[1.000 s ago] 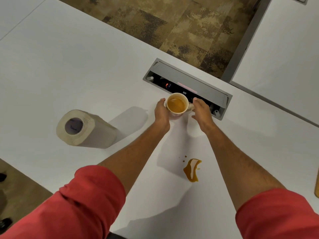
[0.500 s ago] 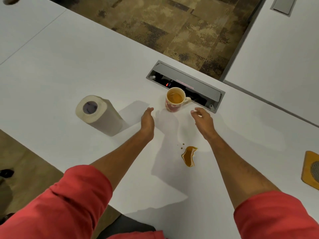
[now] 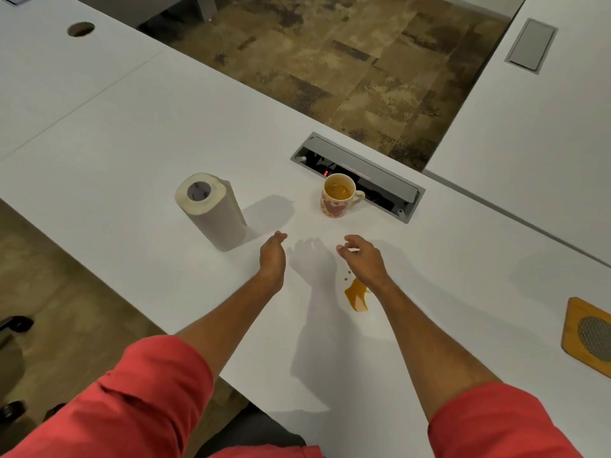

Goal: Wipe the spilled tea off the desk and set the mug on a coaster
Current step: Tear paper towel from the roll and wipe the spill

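A cream mug (image 3: 336, 201) with red hearts, full of tea, stands upright on the white desk (image 3: 132, 133) beside the cable box. A small amber tea spill (image 3: 356, 295) lies on the desk nearer me, partly under my right wrist. My left hand (image 3: 273, 256) hovers open and empty, between the paper towel roll (image 3: 211, 211) and the spill. My right hand (image 3: 363, 259) is also empty, fingers loosely curled, just above the spill. Both hands are well short of the mug. A wooden coaster (image 3: 587, 332) with a round mesh centre lies at the right edge.
An open grey cable box (image 3: 360, 173) is set into the desk right behind the mug. A second white desk (image 3: 529, 127) stands to the right across a gap. Patterned carpet (image 3: 347, 61) lies beyond. A chair base (image 3: 13, 325) shows at lower left.
Both hands let go of the mug, which now stands on the desk, and drew back toward me. The view pulled back, bringing the coaster and more desk into sight.
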